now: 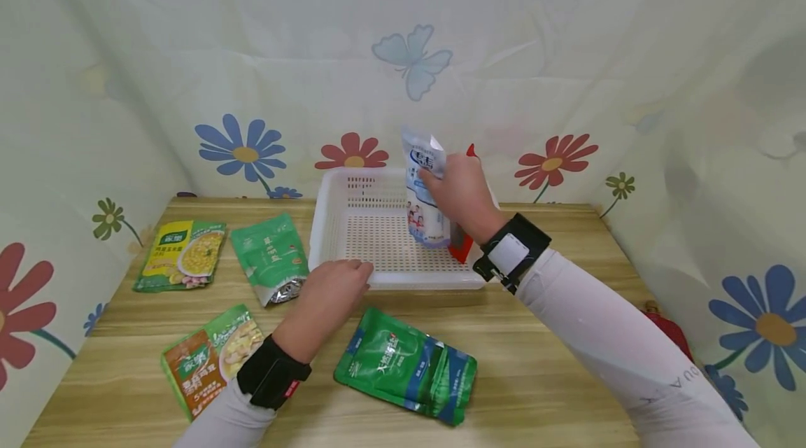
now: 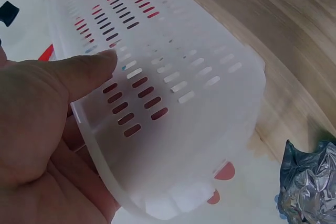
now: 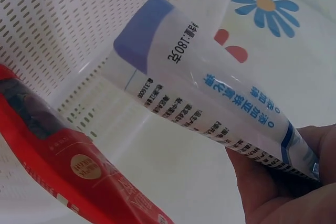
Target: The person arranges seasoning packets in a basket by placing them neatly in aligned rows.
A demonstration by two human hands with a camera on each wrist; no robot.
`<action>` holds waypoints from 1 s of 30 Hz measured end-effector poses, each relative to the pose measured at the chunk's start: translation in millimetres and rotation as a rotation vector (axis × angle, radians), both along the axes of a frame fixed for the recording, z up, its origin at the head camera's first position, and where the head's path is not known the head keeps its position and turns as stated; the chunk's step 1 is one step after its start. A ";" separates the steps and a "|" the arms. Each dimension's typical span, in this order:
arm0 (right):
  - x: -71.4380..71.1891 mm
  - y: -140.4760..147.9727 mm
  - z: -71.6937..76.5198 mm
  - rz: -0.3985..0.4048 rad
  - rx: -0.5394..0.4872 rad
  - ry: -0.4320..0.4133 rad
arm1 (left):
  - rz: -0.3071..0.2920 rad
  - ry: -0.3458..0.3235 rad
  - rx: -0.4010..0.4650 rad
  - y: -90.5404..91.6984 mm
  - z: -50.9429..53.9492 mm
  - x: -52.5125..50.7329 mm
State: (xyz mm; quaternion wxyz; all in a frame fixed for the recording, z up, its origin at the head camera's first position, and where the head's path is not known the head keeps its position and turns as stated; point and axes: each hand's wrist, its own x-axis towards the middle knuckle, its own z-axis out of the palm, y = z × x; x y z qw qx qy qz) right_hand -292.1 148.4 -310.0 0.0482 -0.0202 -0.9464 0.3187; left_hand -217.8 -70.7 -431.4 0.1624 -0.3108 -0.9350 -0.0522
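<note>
My right hand (image 1: 467,196) grips a white and blue pouch (image 1: 428,217) by its upper part, holding it upright over the right side of a white perforated plastic basket (image 1: 428,281). A red packet (image 3: 79,169) stands in the basket beside the pouch. Whether the pouch's bottom touches the basket floor, I cannot tell. At the basket's near left, my left hand (image 1: 330,294) holds the rim; in the left wrist view its thumb (image 2: 92,72) lies on the outer wall and the fingers go inside.
Left of the basket lie a green pouch (image 1: 271,255) with a silvery end and a yellow-green packet (image 1: 182,255). Nearer are a brown-green packet (image 1: 204,357) by the left wrist and a green-blue pouch (image 1: 406,367). A patterned cloth (image 1: 302,35) hangs behind the wooden table (image 1: 541,364).
</note>
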 end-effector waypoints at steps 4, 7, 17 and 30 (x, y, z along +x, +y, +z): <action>-7.1 0.0 -4.9 -0.010 0.037 -0.015 | 0.009 0.005 -0.028 1.3 -0.9 -1.2; -12.7 0.3 -7.9 -0.006 0.066 -0.023 | 0.013 0.005 -0.043 2.2 0.2 -1.4; -26.8 1.2 -15.8 -0.043 0.097 -0.033 | 0.030 -0.028 -0.034 3.8 1.7 -2.5; -35.3 -1.6 -31.6 -0.049 0.133 -0.183 | 0.032 -0.032 -0.023 5.1 0.6 -3.2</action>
